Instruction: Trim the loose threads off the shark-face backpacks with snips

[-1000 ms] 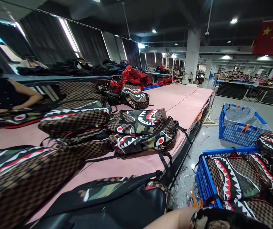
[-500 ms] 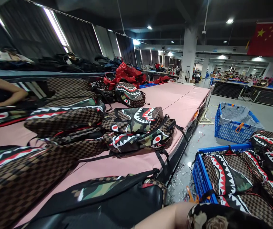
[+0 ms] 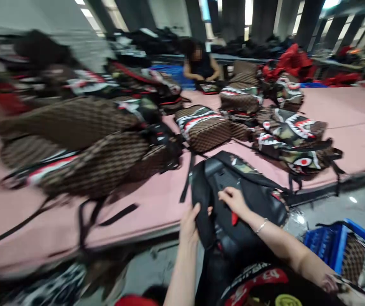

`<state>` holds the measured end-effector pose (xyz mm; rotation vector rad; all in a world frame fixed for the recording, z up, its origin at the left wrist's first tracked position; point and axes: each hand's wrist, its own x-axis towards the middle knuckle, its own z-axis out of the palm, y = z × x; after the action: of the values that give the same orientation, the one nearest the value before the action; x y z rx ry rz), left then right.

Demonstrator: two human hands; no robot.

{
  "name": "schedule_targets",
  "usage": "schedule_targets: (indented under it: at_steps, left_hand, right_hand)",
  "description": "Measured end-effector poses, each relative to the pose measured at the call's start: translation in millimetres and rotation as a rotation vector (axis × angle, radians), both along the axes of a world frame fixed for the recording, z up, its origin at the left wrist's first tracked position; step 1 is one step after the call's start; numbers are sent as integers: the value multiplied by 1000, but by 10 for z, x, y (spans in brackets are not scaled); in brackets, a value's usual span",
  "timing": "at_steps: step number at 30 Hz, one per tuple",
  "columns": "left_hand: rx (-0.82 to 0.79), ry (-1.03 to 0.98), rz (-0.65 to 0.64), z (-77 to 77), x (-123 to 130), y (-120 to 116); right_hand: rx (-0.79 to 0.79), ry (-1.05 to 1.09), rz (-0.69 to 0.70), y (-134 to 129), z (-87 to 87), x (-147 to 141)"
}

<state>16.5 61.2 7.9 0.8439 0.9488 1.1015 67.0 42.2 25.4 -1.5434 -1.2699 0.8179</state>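
A: What is nearest, please?

B: A backpack in the lower middle of the frame, its black back facing up. It lies over the near edge of the pink worktop, toward the person's body.

A: And the fingers?

B: The left hand has its fingers wrapped around one black strap. The right hand has its fingers bent close together over the bag's back; whether they pinch something, I cannot tell. A small red thing shows just below, too blurred to name.

A: Which step is this?

B: In my judgement, close work on the back side, the left hand steadying. The next move would call for a firm left hold, with the strap away from the right fingers.

A: And farther?

B: A blue basket at the lower right, then a checked bag near the centre, then another person at the upper middle.
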Motion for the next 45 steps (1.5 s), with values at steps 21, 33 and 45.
schedule_targets:
  at_steps: [21, 33, 45]
  left_hand:
    - [-182, -226, 89, -24, -367, -66]
    - [-134, -206, 71, -68, -327, -46]
    - [-146, -241, 46, -140, -348, -6]
  right_hand:
    - [208, -265, 278, 133, -118, 835]
    - [93, -23, 202, 454, -163, 589]
    - [-39, 344, 331, 334, -224, 588]
